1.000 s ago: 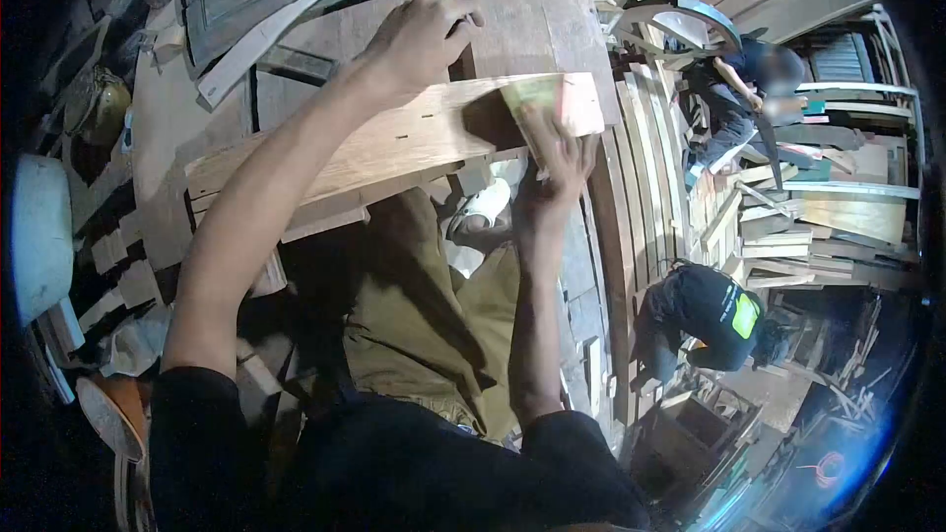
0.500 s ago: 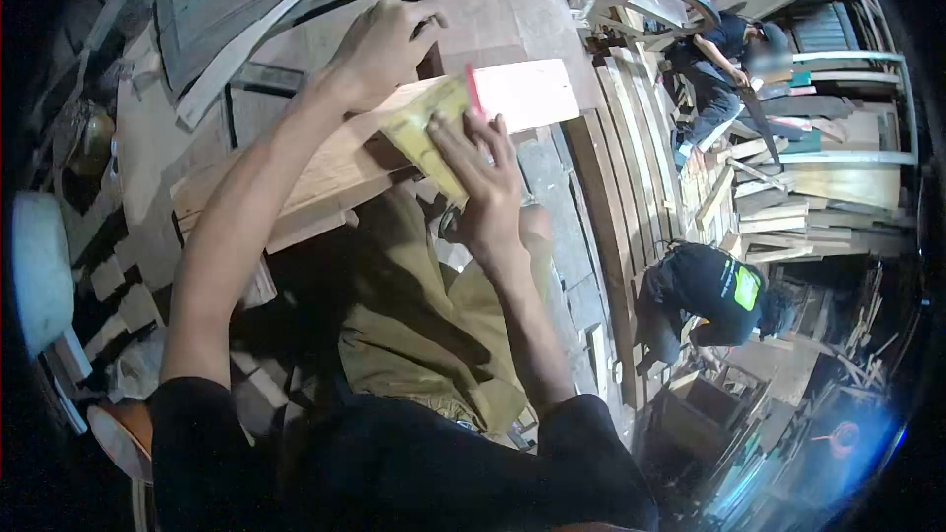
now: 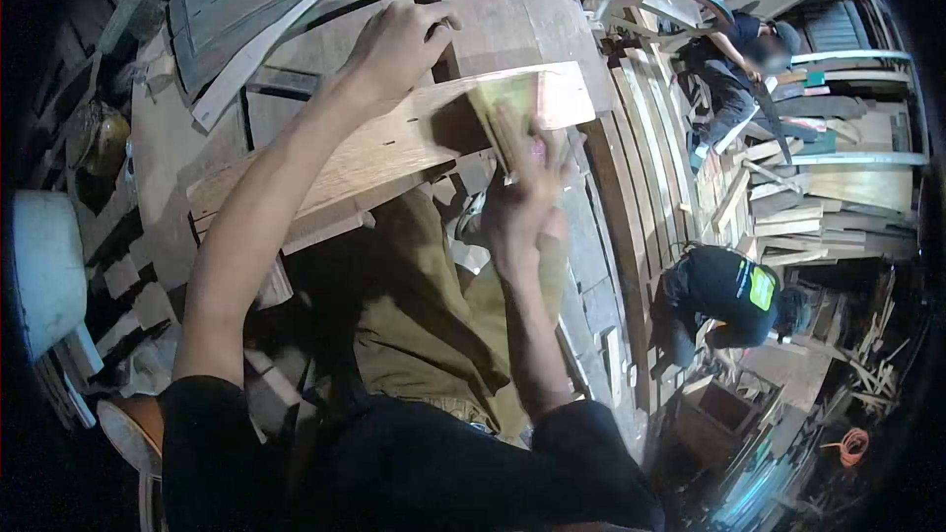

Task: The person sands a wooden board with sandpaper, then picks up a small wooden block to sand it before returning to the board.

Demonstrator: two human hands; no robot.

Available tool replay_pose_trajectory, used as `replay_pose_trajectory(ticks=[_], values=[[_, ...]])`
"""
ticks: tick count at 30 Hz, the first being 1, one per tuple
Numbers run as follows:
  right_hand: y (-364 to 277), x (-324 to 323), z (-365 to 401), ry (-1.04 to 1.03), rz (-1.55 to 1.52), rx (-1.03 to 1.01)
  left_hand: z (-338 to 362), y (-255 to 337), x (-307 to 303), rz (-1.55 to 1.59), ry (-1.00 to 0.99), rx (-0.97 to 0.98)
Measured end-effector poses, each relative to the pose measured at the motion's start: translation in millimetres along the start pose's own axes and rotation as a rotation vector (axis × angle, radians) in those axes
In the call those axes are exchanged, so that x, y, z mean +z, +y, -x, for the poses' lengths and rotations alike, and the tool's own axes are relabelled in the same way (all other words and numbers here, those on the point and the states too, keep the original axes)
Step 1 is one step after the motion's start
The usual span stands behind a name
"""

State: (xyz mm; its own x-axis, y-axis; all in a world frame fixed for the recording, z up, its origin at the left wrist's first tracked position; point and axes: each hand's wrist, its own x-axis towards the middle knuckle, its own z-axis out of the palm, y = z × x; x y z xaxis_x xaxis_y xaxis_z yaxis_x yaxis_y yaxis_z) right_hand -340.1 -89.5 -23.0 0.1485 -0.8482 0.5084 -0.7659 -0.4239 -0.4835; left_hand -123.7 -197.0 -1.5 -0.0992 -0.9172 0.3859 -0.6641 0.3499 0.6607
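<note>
One wooden board [image 3: 370,156], apparently steadied by the empty, half-curled left hand [image 3: 394,51], supports the yellowish sheet [image 3: 508,99] gripped in the right hand [image 3: 520,205].

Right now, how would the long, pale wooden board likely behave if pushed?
The long, pale wooden board is probably stiff, since it runs straight with no visible sag. Its broad, flat face makes rolling unlikely. It might slide under a firm push, as no clamp shows on it.

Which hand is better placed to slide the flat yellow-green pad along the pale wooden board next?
Likely the right hand: its fingers touch the pad, while the left hand is off it.
</note>
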Motion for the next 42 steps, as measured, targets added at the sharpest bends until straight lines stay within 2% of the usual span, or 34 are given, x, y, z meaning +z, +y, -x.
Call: replay_pose_trajectory(ticks=[2, 3, 4, 5, 6, 8, 10, 11, 12, 14, 15, 16, 18, 21, 24, 26, 28, 29, 30, 32, 33, 34, 36, 38, 40, 42], values=[[-27, -8, 3, -0.105, -0.075, -0.151, -3, -8, 8, 0.048, -0.010, -0.008], [-23, -10, -3, -0.110, -0.007, -0.181, -4, 9, -4, 0.016, -0.088, -0.070], [-20, -12, -10, -0.120, 0.058, -0.213, -5, 8, -2, 0.027, -0.077, -0.067], [-22, -24, -9, -0.090, 0.002, -0.030, -3, 8, -2, 0.035, -0.066, -0.070], [9, -7, -5, 0.026, 0.046, -0.020, -1, 7, -3, 0.042, -0.058, -0.076], [4, -7, -9, 0.061, -0.017, 0.072, 1, 3, 1, 0.020, -0.016, -0.052], [-6, -1, -4, 0.011, -0.030, -0.038, -2, 8, -4, 0.032, -0.041, -0.052], [-12, -2, -2, -0.022, -0.029, -0.075, -3, 11, -5, 0.016, -0.109, -0.144], [-8, -3, 0, -0.043, 0.040, -0.124, -4, 10, -4, -0.007, -0.077, -0.106], [3, -7, -4, -0.014, 0.093, -0.061, 1, 4, 1, -0.049, -0.012, -0.038], [1, -14, -10, 0.028, 0.094, 0.024, 1, 19, -11, 0.046, -0.099, -0.115], [6, -12, -13, 0.143, 0.101, 0.057, 1, 15, -10, 0.030, -0.076, -0.071], [1, -9, -12, 0.106, 0.084, -0.029, 2, 13, -8, 0.005, -0.048, -0.073], [-13, -2, 1, -0.114, -0.048, -0.242, -5, 0, 0, -0.006, -0.038, 0.040], [-11, -22, -12, 0.044, 0.067, 0.034, -1, 7, -3, -0.017, 0.013, 0.027], [-11, -9, -8, 0.072, -0.053, 0.074, 3, 6, -4, 0.022, -0.036, -0.050], [-10, 3, 1, -0.071, -0.064, -0.105, -1, 4, -1, 0.094, -0.060, -0.059], [-14, 7, 6, -0.114, -0.066, -0.241, -1, -2, 2, 0.009, -0.066, -0.035], [-29, -6, 1, -0.185, 0.005, -0.241, -4, 3, 0, 0.031, -0.083, -0.067], [-7, -9, -9, -0.081, 0.049, -0.129, -2, 11, -5, 0.083, -0.112, -0.151], [0, -10, -15, 0.039, -0.058, -0.010, 1, 19, -11, 0.035, -0.103, -0.157], [-3, -12, -18, 0.107, -0.028, 0.061, 2, 15, -10, 0.056, -0.063, -0.096], [-6, -8, -14, -0.061, 0.075, -0.021, 0, 7, -5, 0.023, 0.003, -0.002], [-17, -10, -8, -0.194, -0.174, -0.174, -3, -5, 5, 0.027, -0.035, -0.004], [-17, -22, -16, -0.223, -0.024, -0.149, -5, 1, 3, 0.037, -0.042, -0.011], [0, -17, -21, -0.018, -0.030, 0.006, 3, 8, -3, 0.057, -0.020, -0.031]])
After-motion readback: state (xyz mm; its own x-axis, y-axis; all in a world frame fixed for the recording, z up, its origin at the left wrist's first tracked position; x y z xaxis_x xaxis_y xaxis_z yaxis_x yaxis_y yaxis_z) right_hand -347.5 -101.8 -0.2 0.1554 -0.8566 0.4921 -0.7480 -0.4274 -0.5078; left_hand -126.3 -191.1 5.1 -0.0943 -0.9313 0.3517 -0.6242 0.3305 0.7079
